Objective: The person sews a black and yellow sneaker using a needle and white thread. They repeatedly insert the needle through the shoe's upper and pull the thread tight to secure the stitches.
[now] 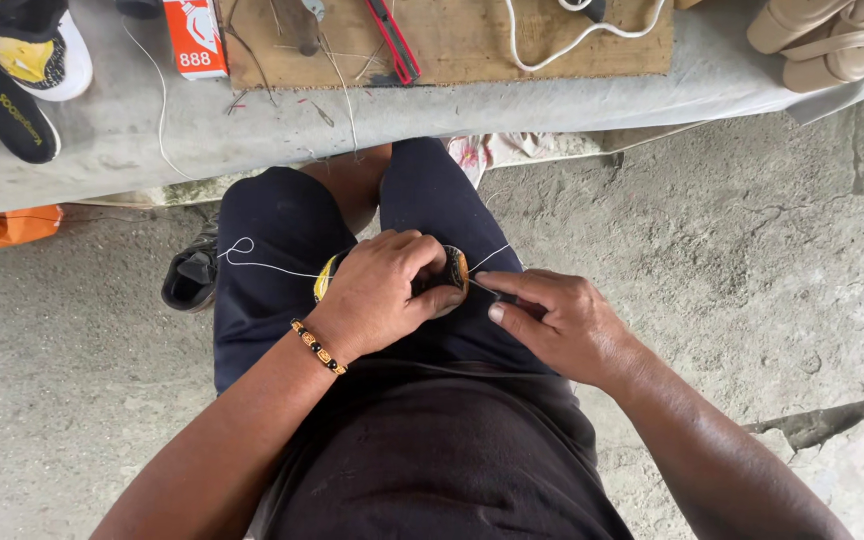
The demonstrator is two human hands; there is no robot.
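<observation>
Black shoe (444, 278) in left hand (377, 295)

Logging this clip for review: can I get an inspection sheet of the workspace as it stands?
Surface: grey covered bench with a wooden board on it.
Job's things: black and yellow shoe on the lap; white thread trailing left.
Clutter: shoes, beige sandals, orange and white box, red-handled tool.
Hands: left hand grips the shoe; right hand pinches a thin tool at its edge.
Cables: white cord on the board.
Surroundings: cracked concrete floor.
</observation>
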